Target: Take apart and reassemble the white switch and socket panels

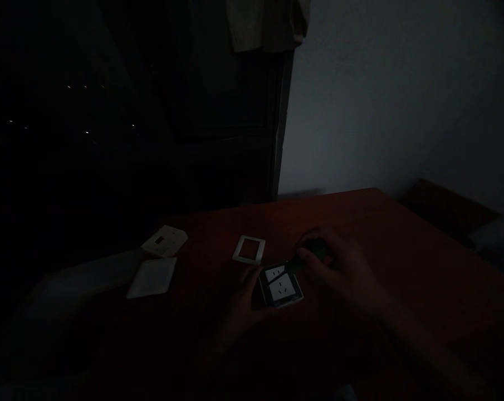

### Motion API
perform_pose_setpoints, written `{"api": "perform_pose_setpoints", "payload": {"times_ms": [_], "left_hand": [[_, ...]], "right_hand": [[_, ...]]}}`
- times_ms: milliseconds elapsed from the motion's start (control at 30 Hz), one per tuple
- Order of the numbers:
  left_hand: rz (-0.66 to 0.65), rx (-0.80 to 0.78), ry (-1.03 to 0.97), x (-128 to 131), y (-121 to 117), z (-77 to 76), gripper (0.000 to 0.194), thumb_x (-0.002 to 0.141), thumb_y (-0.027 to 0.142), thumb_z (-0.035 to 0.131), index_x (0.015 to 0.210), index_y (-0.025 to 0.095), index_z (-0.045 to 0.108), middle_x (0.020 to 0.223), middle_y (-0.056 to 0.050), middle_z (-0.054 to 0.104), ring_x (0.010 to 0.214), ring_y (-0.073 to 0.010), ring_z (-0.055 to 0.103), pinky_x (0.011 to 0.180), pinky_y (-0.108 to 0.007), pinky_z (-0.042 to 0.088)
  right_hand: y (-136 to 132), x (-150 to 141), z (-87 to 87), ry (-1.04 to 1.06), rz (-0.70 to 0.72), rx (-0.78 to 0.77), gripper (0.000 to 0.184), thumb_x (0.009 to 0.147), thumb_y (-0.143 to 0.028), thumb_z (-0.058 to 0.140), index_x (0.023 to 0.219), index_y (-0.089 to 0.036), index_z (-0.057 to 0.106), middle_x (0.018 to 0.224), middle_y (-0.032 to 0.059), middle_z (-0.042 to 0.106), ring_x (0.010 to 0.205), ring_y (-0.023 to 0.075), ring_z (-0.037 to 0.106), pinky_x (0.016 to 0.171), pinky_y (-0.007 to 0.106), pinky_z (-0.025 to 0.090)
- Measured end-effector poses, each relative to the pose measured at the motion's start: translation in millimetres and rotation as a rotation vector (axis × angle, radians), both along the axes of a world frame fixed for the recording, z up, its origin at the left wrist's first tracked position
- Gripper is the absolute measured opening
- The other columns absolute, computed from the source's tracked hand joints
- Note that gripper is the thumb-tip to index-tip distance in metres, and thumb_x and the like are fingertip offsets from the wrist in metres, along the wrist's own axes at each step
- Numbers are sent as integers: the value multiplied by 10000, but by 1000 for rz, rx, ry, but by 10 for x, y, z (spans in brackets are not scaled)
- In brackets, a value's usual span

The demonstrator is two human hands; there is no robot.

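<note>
The room is dark, a reddish table (410,250) by a pale wall (381,100). Near its white frame (237,248), the left grip (244,308) holds the socket (282,287); the right grip (347,266) clasps a screwdriver (319,249).

Socket (282,290): white face, black slots, dark surround. Over socket's face, screwdriver (294,267): green handle, dark shaft. Beyond socket, slightly left, frame (237,252): plain off-white. Well left of socket, panel (152,277): plain pale grey; carton (172,242): whitish, one dark rectangle. Around socket, bench (402,267): dark red-brown. Far beyond socket, wall (360,111): plain blue-grey; cloth (264,23): dull beige.
</note>
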State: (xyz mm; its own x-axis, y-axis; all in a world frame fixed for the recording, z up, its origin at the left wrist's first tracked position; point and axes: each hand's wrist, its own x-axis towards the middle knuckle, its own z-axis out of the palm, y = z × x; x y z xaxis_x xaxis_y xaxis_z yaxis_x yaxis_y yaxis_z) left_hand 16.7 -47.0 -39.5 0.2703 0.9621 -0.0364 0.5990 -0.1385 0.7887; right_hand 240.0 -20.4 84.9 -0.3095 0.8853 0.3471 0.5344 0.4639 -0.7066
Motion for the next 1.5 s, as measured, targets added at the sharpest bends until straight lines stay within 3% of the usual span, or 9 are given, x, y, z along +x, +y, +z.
{"api": "perform_pose_setpoints", "payload": {"times_ms": [233, 433, 600, 833, 1033, 1200, 1267, 1400, 1500], "left_hand": [[-24, 35, -29, -11, 2, -56, 826, 672, 298, 773, 1388, 268, 363, 1456, -101, 363, 1337, -317, 344, 1085, -491, 324], [-22, 26, -17, 17, -8, 16, 809, 681, 277, 771, 1384, 252, 370, 1453, -116, 359, 1334, -315, 344, 1085, -499, 324], [-38, 38, -38, 7, -2, 4, 804, 705, 268, 757, 1396, 263, 347, 1463, -107, 350, 1337, -301, 348, 1096, -493, 311], [-43, 51, -20, -20, 16, -57, 849, 688, 354, 777, 1406, 261, 333, 1471, -120, 343, 1352, -350, 314, 1095, -543, 287], [-30, 62, 22, -13, 6, -66, 861, 680, 316, 781, 1410, 228, 333, 1487, -137, 321, 1364, -339, 301, 1100, -512, 294], [-24, 49, 0, -13, 9, -58, 855, 690, 360, 775, 1412, 248, 331, 1480, -123, 339, 1348, -334, 334, 1091, -504, 314], [-33, 53, 1, -17, 12, -45, 861, 689, 364, 774, 1416, 249, 326, 1477, -120, 349, 1350, -339, 330, 1091, -509, 313], [-24, 81, 33, -22, 18, -21, 880, 662, 355, 791, 1413, 271, 339, 1482, -101, 355, 1356, -361, 314, 1089, -536, 307], [-32, 85, 17, -14, 19, -13, 866, 665, 355, 788, 1406, 245, 354, 1475, -119, 361, 1350, -349, 328, 1093, -516, 310]], "right_hand": [[-5, -25, 6, -15, 16, 9, 166, 872, -354, 559, 908, -196, 597, 811, 23, 676, 713, 152, 638, 634, 249, 477], [-7, -56, 30, -63, 33, 29, 178, 877, -376, 557, 939, -210, 573, 832, 25, 680, 720, 153, 645, 612, 240, 472], [18, -155, 177, -266, 66, 88, 271, 889, -428, 533, 1042, -205, 536, 928, 52, 690, 757, 175, 658, 621, 257, 454], [64, -344, 376, -536, 106, 150, 328, 818, -299, 546, 1122, -192, 486, 785, 27, 682, 633, 175, 619, 534, 255, 321], [118, -397, 403, -613, 88, 192, 315, 899, -469, 469, 1074, -213, 519, 841, 66, 696, 680, 202, 626, 539, 268, 300], [75, -355, 438, -467, 241, 95, 367, 825, -216, 546, 1182, -206, 460, 974, 50, 676, 764, 176, 626, 597, 258, 360], [73, -355, 426, -444, 284, 84, 365, 852, -229, 540, 1206, -213, 452, 970, 43, 677, 755, 166, 627, 603, 253, 370], [76, -385, 394, -574, 129, 174, 329, 914, -454, 468, 1123, -205, 519, 887, 67, 680, 710, 209, 629, 552, 274, 341], [54, -383, 393, -562, 92, 170, 359, 904, -394, 479, 1199, -189, 476, 880, 72, 680, 714, 215, 626, 553, 279, 348]]}}
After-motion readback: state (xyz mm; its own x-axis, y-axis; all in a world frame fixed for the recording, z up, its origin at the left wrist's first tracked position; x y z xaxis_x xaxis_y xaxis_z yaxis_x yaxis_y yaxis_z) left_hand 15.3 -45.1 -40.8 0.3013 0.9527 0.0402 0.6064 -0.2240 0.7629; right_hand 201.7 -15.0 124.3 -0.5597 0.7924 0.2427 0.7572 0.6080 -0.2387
